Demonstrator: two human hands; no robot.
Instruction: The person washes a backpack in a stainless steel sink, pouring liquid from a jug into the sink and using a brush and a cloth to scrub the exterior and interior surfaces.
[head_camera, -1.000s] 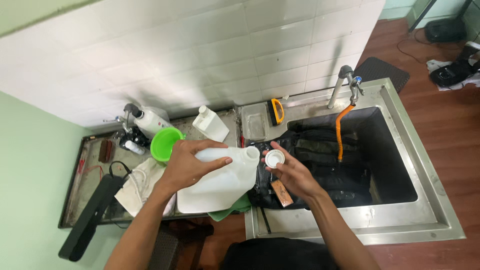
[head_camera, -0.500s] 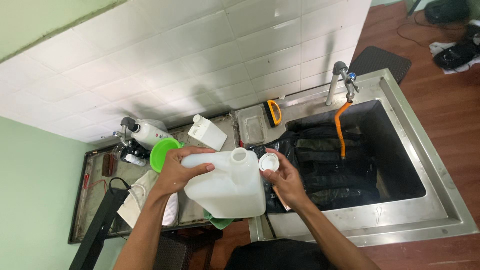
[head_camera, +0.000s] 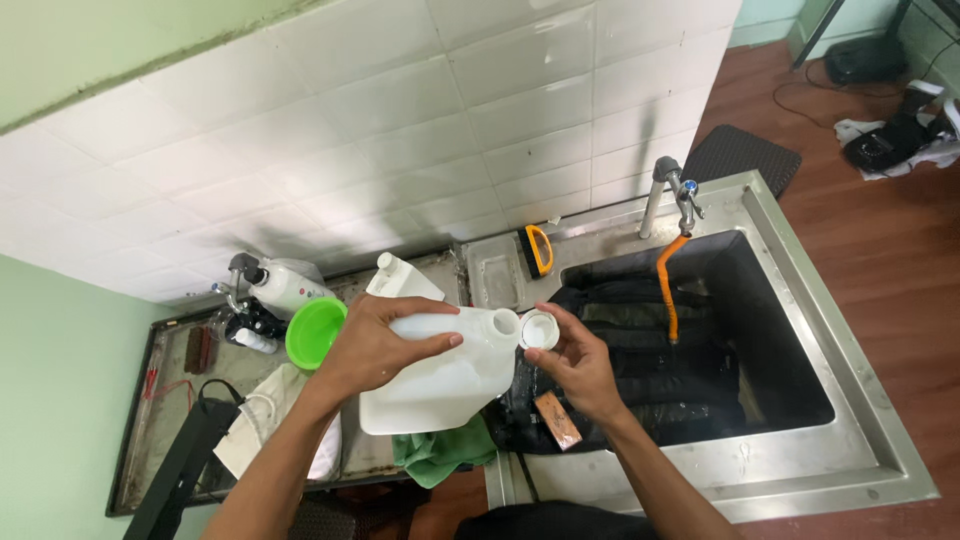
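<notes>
My left hand (head_camera: 375, 345) grips the handle side of a large white plastic jug (head_camera: 440, 375), tilted so its open neck points right. My right hand (head_camera: 580, 365) holds the jug's white cap (head_camera: 540, 330) upturned like a small cup, right beside the neck. Both are held over the left rim of a steel sink (head_camera: 800, 300). Dark wet clothing (head_camera: 640, 340) with a brown patch lies in the basin below my right hand.
An orange hose hangs from the tap (head_camera: 675, 190) into the sink. On the counter to the left stand a green bowl (head_camera: 315, 330), a white bottle (head_camera: 405, 280), a spray bottle (head_camera: 285, 285), a brush (head_camera: 537, 250) and a green cloth (head_camera: 440, 455). White tiled wall behind.
The jug has tipped further toward the cap, its neck now nearly touching it. Both hands have shifted slightly left of the basin while the view moved.
</notes>
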